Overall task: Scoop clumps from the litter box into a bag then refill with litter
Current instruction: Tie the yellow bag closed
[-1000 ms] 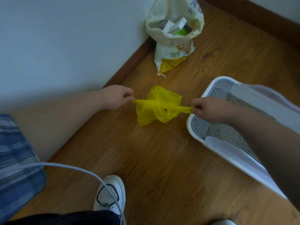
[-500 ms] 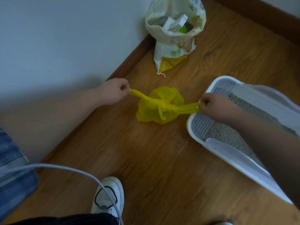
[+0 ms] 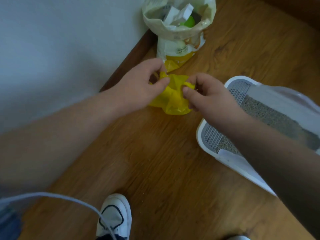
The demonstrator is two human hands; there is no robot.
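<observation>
A small yellow plastic bag (image 3: 172,99) lies on the wooden floor between my hands. My left hand (image 3: 138,84) pinches one twisted handle of the bag at its top left. My right hand (image 3: 206,92) pinches the other handle at the top right, fingers curled round it. The two hands are close together over the bag. To the right lies the white litter box (image 3: 230,84), with a grid step at its near end and grey litter (image 3: 270,115) inside; my right forearm crosses over it.
An open litter sack (image 3: 178,38), cream and yellow, stands against the wall corner behind the bag, with white scraps and a green object inside. A white shoe (image 3: 115,215) and a pale cable (image 3: 69,199) are at the bottom. A dark skirting board (image 3: 126,61) runs along the wall.
My hands, pulled apart with the bag's handles stretched tight, have come together over the bag. The handles are now slack and bunched at its top.
</observation>
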